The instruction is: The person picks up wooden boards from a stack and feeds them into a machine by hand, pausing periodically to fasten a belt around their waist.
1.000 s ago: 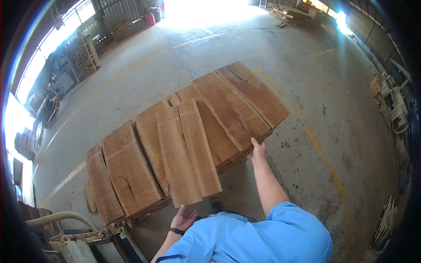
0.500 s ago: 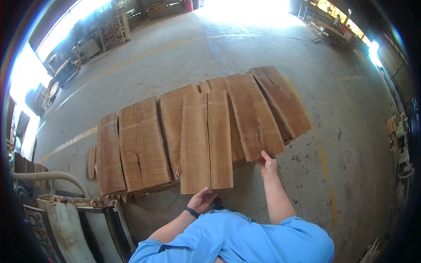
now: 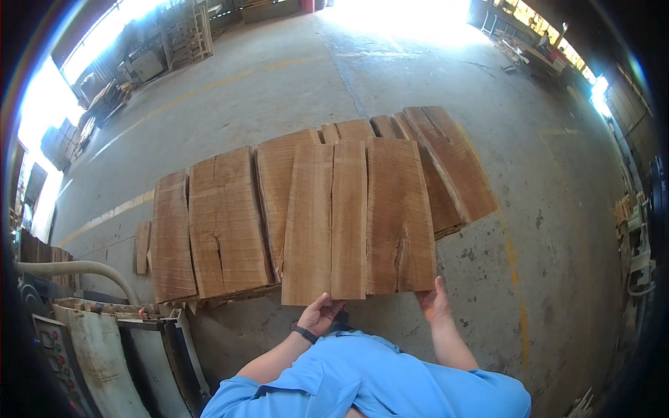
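Hands grip the near end of a wide wooden slab [image 3: 359,219] that lies on top of a spread of other slabs [image 3: 223,223] over the concrete floor [image 3: 279,83]. Left hand [image 3: 319,315], with a dark wristband [image 3: 304,334], curls its fingers under the slab's lower edge near the middle. Right hand [image 3: 435,302] clasps the lower right corner. A machine [image 3: 104,348] with a hose stands at the lower left.

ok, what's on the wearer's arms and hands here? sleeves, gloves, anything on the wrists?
Both hands are bare, no gloves. The left hand has a dark band, like a watch or strap, on its wrist. The right hand shows nothing on its wrist. Short light blue shirt sleeves leave both forearms uncovered.
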Demonstrator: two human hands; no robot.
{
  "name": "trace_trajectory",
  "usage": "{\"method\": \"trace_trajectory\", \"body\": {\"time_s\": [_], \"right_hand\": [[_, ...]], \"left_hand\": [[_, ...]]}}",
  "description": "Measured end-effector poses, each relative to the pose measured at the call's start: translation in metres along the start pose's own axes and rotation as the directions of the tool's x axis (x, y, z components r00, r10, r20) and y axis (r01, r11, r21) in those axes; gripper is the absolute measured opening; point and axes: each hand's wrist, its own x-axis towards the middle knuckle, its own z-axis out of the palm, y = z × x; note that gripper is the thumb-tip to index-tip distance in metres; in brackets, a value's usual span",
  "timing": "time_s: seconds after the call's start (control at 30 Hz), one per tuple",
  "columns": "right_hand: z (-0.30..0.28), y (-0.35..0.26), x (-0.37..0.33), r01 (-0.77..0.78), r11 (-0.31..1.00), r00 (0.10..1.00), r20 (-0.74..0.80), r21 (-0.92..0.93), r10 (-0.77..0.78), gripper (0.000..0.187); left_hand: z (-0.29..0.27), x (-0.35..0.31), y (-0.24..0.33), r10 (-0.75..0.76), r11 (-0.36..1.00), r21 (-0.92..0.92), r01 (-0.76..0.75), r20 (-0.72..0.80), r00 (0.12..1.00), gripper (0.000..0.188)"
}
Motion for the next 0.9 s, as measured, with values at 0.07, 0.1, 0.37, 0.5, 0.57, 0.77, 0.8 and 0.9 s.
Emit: {"method": "trace_trajectory", "body": {"time_s": [0.07,0.1,0.37,0.5,0.57,0.77,0.8,0.9], "right_hand": [[-0.035,-0.033,0.027,0.109,0.896,0.990,-0.029,-0.431,-0.135,0.047],[-0.035,-0.042,0.033,0.105,0.894,0.991,-0.026,-0.435,-0.129,0.047],[0.028,-0.040,0.051,0.033,0.648,0.998,0.055,-0.761,0.013,0.058],[0.027,-0.016,0.048,0.038,0.656,0.993,0.101,-0.754,0.059,0.059],[0.029,-0.006,0.043,0.004,0.625,0.997,0.055,-0.780,0.062,0.059],[0.037,0.000,0.033,0.069,0.667,0.991,0.128,-0.742,0.041,0.058],[0.040,0.001,0.031,0.098,0.696,0.982,0.183,-0.712,0.048,0.058],[0.044,0.012,0.028,0.136,0.740,0.961,0.269,-0.659,0.063,0.054]], "left_hand": [[0.000,0.003,-0.002,0.007,1.000,-0.007,-0.007,0.005,1.000,0.029],[-0.001,0.004,-0.001,0.024,1.000,-0.019,-0.024,0.006,1.000,0.030],[0.018,-0.007,0.007,0.212,0.976,-0.019,-0.215,-0.097,0.972,0.034],[0.002,0.009,0.002,0.178,0.981,-0.062,-0.185,-0.108,0.978,0.034],[-0.004,0.017,0.007,0.204,0.977,-0.027,-0.211,-0.173,0.964,0.031],[0.027,-0.013,0.016,0.241,0.968,0.077,-0.238,-0.032,0.970,0.025],[0.031,-0.017,0.018,0.274,0.957,0.099,-0.271,-0.018,0.962,0.023],[0.018,-0.020,0.031,0.303,0.949,0.100,-0.300,-0.018,0.953,0.023]]}}
